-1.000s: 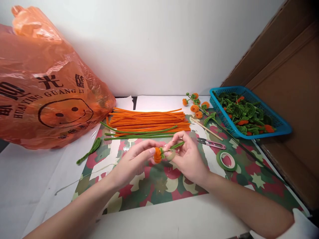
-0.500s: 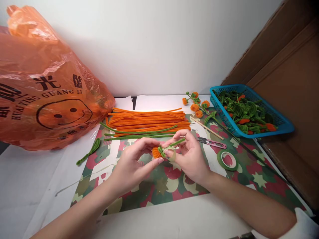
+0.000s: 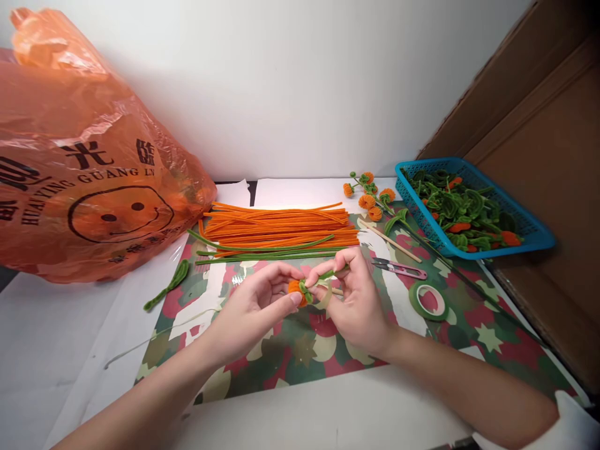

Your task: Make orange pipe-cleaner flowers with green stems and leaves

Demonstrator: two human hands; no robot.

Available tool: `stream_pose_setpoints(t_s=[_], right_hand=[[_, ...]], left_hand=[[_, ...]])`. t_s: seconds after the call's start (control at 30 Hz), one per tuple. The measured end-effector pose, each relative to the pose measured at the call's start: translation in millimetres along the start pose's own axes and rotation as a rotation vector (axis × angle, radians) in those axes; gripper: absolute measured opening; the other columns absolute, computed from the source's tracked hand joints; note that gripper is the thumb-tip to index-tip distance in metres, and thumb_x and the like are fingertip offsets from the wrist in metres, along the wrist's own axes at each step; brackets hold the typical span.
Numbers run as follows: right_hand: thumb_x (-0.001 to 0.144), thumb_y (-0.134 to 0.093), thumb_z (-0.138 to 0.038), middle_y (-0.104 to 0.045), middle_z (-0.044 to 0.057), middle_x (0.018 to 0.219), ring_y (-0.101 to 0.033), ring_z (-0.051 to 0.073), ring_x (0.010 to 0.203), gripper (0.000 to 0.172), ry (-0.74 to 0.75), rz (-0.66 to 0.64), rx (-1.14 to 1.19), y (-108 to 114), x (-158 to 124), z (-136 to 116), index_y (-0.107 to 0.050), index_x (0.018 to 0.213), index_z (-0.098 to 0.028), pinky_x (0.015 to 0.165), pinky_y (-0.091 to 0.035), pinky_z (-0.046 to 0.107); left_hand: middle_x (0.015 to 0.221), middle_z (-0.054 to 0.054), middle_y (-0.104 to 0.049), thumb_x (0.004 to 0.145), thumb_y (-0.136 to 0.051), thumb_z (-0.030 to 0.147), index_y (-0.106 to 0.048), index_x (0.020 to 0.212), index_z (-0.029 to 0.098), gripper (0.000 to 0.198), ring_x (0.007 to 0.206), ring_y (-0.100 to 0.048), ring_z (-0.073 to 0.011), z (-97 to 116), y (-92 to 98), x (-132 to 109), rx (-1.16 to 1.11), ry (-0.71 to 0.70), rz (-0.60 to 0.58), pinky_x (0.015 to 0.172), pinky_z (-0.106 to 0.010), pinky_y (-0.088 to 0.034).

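Note:
Between both hands, over the patterned mat [image 3: 300,356], is a small orange pipe-cleaner flower [image 3: 295,288] with a green stem [image 3: 328,274]. My left hand [image 3: 255,309] pinches the orange head with thumb and fingers. My right hand [image 3: 352,297] is closed on the green stem just right of the head, with a strip of pale green tape [image 3: 325,296] looping by its fingers. Behind the hands lies a bundle of orange pipe cleaners [image 3: 281,226] with a few green pipe cleaners [image 3: 262,255] in front of it.
A big orange plastic bag [image 3: 89,162] fills the left. A blue basket [image 3: 529,234] of green and orange pieces stands at the right, finished orange flowers [image 3: 370,201] beside it. Small snips [image 3: 398,269], a wooden stick [image 3: 391,242], a tape roll [image 3: 430,301] and a loose green piece [image 3: 169,284] lie on the mat.
Both hands have shifted slightly while turning the flower; the right-hand fingers have moved closer along the stem toward the orange head. Everything on the table stays where it was.

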State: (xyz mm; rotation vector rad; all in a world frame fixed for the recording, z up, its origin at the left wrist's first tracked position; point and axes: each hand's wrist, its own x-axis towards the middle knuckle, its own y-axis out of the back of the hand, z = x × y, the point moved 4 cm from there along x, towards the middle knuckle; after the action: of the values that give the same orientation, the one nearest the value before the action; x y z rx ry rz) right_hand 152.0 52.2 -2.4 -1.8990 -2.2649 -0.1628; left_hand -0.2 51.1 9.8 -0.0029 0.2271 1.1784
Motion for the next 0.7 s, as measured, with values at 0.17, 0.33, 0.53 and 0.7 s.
stream_pose_setpoints(t_s=[0.17, 0.33, 0.53, 0.7], right_hand=[[0.082, -0.067, -0.024, -0.068, 0.001, 0.088, -0.065, 0.017, 0.088, 0.034, 0.042, -0.048, -0.028, 3, 3, -4, -0.038, 0.099, -0.027, 0.077, -0.055, 0.035], [0.079, -0.067, -0.018, -0.065, 0.005, 0.104, -0.064, 0.020, 0.100, 0.032, 0.173, -0.029, -0.155, 7, 6, -13, -0.048, 0.104, -0.026, 0.085, -0.054, 0.038], [0.078, -0.065, -0.020, -0.060, 0.007, 0.112, -0.057, 0.022, 0.111, 0.029, 0.220, 0.107, -0.178, 13, 5, -12, -0.049, 0.101, -0.026, 0.094, -0.049, 0.040], [0.088, -0.052, -0.034, -0.064, 0.004, 0.092, -0.064, 0.017, 0.085, 0.013, -0.192, 0.067, 0.120, 14, 6, -4, -0.049, 0.093, -0.022, 0.077, -0.053, 0.035]], left_hand=[[0.092, -0.005, -0.063, 0.076, -0.071, 0.037, -0.060, 0.097, 0.018, 0.030, 0.079, -0.060, -0.0155, 1, 2.7, 3, -0.100, 0.019, 0.043, 0.065, -0.026, -0.052], [0.092, -0.007, -0.064, 0.076, -0.071, 0.035, -0.062, 0.097, 0.017, 0.029, 0.081, -0.061, -0.0165, 2, 7.0, 0, -0.041, -0.075, 0.161, 0.068, -0.027, -0.053], [0.095, -0.006, -0.066, 0.081, -0.065, 0.027, -0.062, 0.099, 0.019, 0.020, 0.083, -0.064, -0.0164, 9, 8.3, -5, 0.144, -0.260, 0.266, 0.070, -0.027, -0.054], [0.093, -0.005, -0.068, 0.080, -0.062, 0.015, -0.062, 0.101, 0.020, 0.021, 0.085, -0.064, -0.0157, 17, 6.3, -10, 0.440, -0.478, 0.327, 0.074, -0.027, -0.053]])
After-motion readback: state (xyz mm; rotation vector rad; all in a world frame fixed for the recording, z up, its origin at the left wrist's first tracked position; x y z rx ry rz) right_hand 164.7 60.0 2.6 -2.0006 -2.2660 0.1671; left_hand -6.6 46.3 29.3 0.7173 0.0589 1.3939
